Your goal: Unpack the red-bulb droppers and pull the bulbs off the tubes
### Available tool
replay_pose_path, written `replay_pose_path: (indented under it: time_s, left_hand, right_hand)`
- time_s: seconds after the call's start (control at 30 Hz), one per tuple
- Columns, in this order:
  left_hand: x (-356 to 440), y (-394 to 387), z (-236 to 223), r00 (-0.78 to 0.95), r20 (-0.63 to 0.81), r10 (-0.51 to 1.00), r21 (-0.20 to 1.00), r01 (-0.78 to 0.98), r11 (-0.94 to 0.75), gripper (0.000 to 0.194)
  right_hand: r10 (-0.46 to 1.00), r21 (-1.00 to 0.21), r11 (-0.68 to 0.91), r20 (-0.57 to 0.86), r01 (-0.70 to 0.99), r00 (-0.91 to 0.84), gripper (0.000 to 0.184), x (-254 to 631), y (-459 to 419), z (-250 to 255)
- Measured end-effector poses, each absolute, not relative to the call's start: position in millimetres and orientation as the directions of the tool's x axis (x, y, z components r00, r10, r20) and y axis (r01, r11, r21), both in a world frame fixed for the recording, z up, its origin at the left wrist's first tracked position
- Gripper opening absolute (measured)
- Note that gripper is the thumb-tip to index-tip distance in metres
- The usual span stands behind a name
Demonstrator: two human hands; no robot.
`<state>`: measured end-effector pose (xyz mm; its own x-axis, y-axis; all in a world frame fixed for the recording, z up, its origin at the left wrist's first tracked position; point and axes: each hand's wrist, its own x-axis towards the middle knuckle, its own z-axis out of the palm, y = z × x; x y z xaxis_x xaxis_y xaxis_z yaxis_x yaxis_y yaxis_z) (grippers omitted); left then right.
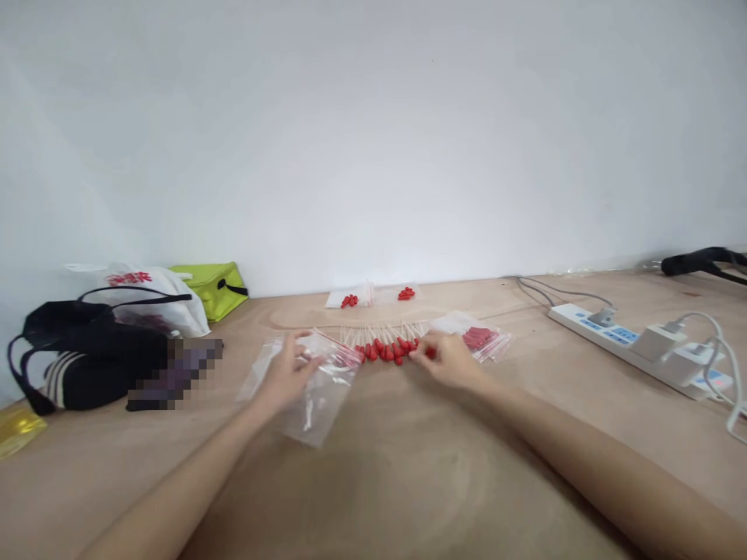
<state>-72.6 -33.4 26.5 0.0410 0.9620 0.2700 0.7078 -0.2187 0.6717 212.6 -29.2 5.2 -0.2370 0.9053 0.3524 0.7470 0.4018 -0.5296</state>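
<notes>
Several pale sticks with thick red tips (379,350) lie fanned out side by side on the table in front of me. My right hand (447,358) is at the right end of this row, its fingers pinched on a red-tipped stick (430,352). To the left of the row, my left hand (289,369) has thumb and fingers apart. It is over the edge of a clear zip bag (320,397) with a red seal strip; whether it touches the bag I cannot tell. More clear bags (257,373) lie partly under that hand.
Two small clear bags with red-tipped pieces (348,301) (406,294) lie by the wall. Beside my right hand is a stack of red-sealed bags (482,338). A power strip (618,338) with plugs and cables stands right. Left are a black bag (99,358), white plastic bag (175,315) and green bag (213,288).
</notes>
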Motion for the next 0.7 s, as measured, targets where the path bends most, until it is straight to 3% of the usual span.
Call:
replay_pose_path:
  time_s: [0.1, 0.17, 0.27, 0.37, 0.47, 0.57, 0.7]
  left_hand:
    - [-116.4, -11.7, 28.5, -0.16, 0.337, 0.928, 0.55, 0.833, -0.056, 0.05]
    - [-137.0, -0.8, 22.5, -0.189, 0.352, 0.917, 0.466, 0.885, 0.003, 0.049]
    - [-148.4, 7.7, 9.7, -0.185, 0.301, 0.936, 0.339, 0.938, 0.076, 0.047]
    - [-144.8, 7.5, 2.9, -0.157, 0.396, 0.904, 0.162, 0.982, 0.1, 0.043]
    - [-137.1, 1.1, 0.5, -0.023, 0.458, 0.889, 0.049, 0.999, 0.0, 0.035]
    - [-128.3, -5.9, -5.1, 0.138, 0.343, 0.929, 0.059, 0.984, -0.168, 0.042]
    - [-119.0, -3.2, -11.9, 0.116, 0.13, 0.985, 0.06, 0.99, -0.125, 0.058]
  right_hand:
    - [0.95, -0.39, 0.074, 0.307, 0.918, 0.053, 0.02, 247.8, -7.9, 16.0]
    - [0.942, -0.325, -0.14, 0.247, 0.935, 0.227, 0.027, 272.4, 5.4, 16.3]
    - [0.916, -0.297, -0.331, 0.129, 0.896, 0.381, 0.05, 302.5, 18.6, 9.3]
    - [0.92, -0.326, -0.365, 0.017, 0.872, 0.392, 0.056, 319.5, 24.5, 1.3]
    - [0.923, -0.364, -0.349, 0.025, 0.863, 0.384, 0.05, 324.0, 26.3, -2.3]
    - [0.923, -0.427, -0.34, 0.021, 0.838, 0.385, 0.037, 321.8, 26.2, -2.6]
    - [0.929, -0.505, -0.306, 0.026, 0.807, 0.368, 0.029, 319.2, 25.3, -0.7]
